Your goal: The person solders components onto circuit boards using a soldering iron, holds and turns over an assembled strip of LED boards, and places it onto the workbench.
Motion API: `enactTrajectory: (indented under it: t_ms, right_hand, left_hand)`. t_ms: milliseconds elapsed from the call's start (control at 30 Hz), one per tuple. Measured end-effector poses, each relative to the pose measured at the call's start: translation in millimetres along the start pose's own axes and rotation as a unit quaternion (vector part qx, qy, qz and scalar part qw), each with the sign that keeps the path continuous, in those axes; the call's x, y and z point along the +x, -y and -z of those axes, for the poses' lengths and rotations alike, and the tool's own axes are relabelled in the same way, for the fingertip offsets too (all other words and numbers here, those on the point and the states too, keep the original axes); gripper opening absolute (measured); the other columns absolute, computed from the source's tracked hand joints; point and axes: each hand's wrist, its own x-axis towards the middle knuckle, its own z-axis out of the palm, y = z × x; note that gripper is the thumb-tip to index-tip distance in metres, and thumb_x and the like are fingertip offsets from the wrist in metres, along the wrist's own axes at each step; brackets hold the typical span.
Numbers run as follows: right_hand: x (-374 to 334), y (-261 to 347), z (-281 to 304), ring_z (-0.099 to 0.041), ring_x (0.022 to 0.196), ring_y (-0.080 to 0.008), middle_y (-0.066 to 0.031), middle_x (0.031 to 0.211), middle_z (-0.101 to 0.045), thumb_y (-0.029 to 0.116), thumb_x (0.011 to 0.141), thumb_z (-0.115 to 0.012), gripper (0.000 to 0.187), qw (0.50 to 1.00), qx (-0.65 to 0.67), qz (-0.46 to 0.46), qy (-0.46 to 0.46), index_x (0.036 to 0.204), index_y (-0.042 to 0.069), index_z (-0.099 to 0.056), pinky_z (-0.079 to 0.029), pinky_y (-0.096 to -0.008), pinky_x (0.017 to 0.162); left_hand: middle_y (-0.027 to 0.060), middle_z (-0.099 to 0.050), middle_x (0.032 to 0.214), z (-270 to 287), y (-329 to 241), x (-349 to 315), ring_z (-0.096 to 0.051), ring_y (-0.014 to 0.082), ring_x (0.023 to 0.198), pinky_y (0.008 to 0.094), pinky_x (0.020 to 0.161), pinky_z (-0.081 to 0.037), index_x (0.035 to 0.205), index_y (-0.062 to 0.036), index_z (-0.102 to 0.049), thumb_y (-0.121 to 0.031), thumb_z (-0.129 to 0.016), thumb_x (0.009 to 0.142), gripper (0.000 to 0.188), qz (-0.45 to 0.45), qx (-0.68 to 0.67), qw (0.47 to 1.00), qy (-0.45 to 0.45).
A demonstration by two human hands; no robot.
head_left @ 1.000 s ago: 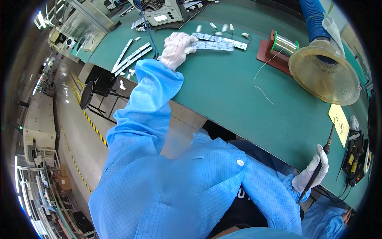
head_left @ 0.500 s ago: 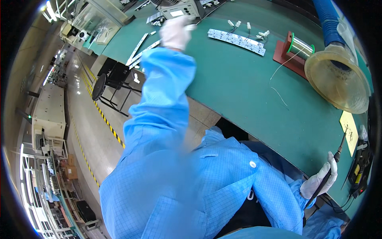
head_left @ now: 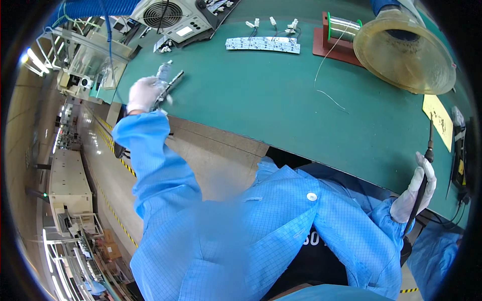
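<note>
At the left end of the bench, my left hand (head_left: 144, 94), in a white glove, has its fingers closed on narrow circuit board strips (head_left: 173, 83). The strips look tilted and motion blurs them, so how many there are is unclear. My right hand (head_left: 417, 189), also gloved, holds a soldering iron (head_left: 420, 193) by its dark handle, tip pointing away from me. Beyond the iron's tip lies a yellow sponge sheet (head_left: 438, 120). A white circuit board panel (head_left: 262, 44) with wired white connectors (head_left: 292, 26) rests at the back middle of the bench.
A solder wire spool (head_left: 342, 27) sits on a red-brown stand, its loose wire trailing over the green bench (head_left: 241, 95). To its right hangs a fume extraction funnel (head_left: 401, 50). A grey machine with a fan (head_left: 173, 20) stands back left. A dark soldering station (head_left: 459, 155) is far right.
My left hand has come back from near the grey machine toward the bench's left edge and taken hold of the strips. The view has shifted; my right hand still grips the soldering iron.
</note>
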Motion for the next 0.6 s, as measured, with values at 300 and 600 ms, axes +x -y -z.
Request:
enactTrajectory:
  t_ms: [300, 600]
  right_hand:
    - [-2.7, -9.5, 2.8, -0.061, 0.098, -0.0237, -0.0134, 0.100, -0.063, 0.004, 0.088, -0.052, 0.014, 0.999, 0.031, -0.016, -0.003, 0.101, 0.004, -0.058, -0.043, -0.0373, 0.094]
    - [-0.4, -8.6, 0.9, -0.061, 0.095, -0.0237, -0.0147, 0.099, -0.064, 0.001, 0.087, -0.052, 0.017, 1.000, 0.020, -0.005, -0.004, 0.102, 0.005, -0.057, -0.046, -0.0351, 0.089]
  left_hand:
    - [0.0051, -0.055, 0.079, 67.2, -47.5, -31.9, -0.052, 0.0144, 0.071, 0.0285, 0.068, -0.042, 0.091, -0.0004, -0.061, -0.023, -0.061, 0.082, 0.024, 0.029, -0.313, 0.922, -0.225]
    - [0.0041, -0.059, 0.104, 93.3, -136.1, -63.1, -0.052, 0.0131, 0.089, 0.0268, 0.070, -0.039, 0.111, -0.0052, -0.057, -0.032, -0.050, 0.088, 0.036, 0.055, -0.559, 0.782, -0.271]
